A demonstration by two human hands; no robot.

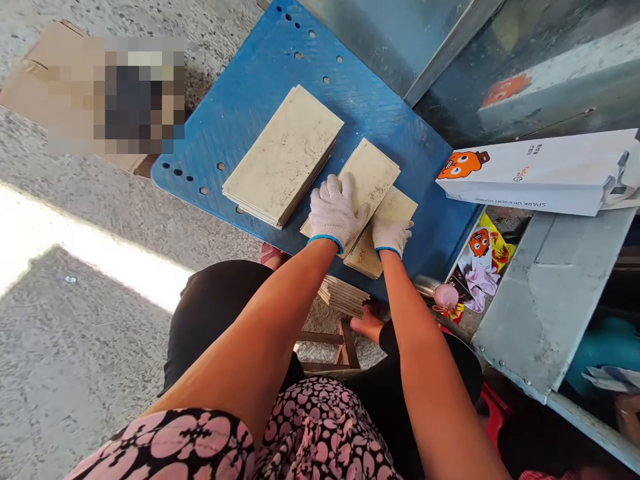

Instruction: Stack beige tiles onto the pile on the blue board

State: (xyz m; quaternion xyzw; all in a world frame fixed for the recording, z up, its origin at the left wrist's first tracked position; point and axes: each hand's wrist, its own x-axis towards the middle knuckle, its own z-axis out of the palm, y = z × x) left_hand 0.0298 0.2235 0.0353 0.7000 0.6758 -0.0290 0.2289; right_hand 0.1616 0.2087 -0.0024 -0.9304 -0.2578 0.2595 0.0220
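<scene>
My left hand [333,209], in a white knit glove with a blue cuff, lies over the middle stack of thin cream boards [373,172], its fingers stretched out. Beside it my right hand [391,235], gloved the same way, has its fingers curled at the edge of a right-hand stack of boards [400,205]. That stack sits partly against or under the middle one; their overlap is hidden. A taller stack of cream boards [285,153], speckled with dark marks, rests to the left. All three are on a blue plastic board [385,100] with holes.
More boards [344,297] are piled below the blue board's near edge, by a wooden stool frame [345,343]. At right, a white paper bag [535,172] lies on a grey metal ledge [555,267]. A metal flask [427,287] and wrappers are close by. A cardboard box [65,73] stands at left.
</scene>
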